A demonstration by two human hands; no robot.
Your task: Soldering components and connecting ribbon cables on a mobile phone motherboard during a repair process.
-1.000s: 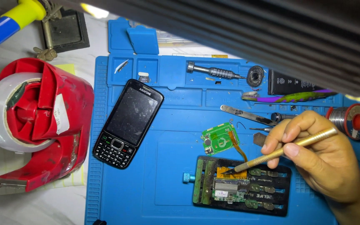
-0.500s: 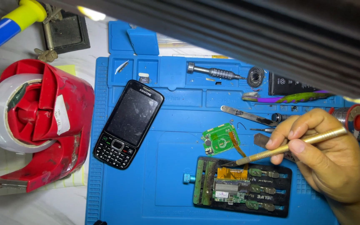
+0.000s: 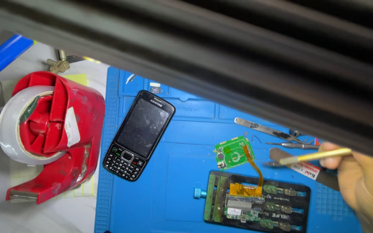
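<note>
Right hand pinching slim brass-coloured tool, above ribbed blue mat, green circuit board nearby

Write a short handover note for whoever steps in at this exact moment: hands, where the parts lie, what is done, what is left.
Right hand: grips a gold-coloured tool, tip in the air right of the small green board, touching nothing.
Left hand: not in view.
Parts: circuit board clamped in the black holder on the blue mat; an orange ribbon joins it to the small green board. Keypad phone lies whole, upper left of the holder.
Done: board clamped.
Left: small green board not yet detached from the ribbon.
</note>
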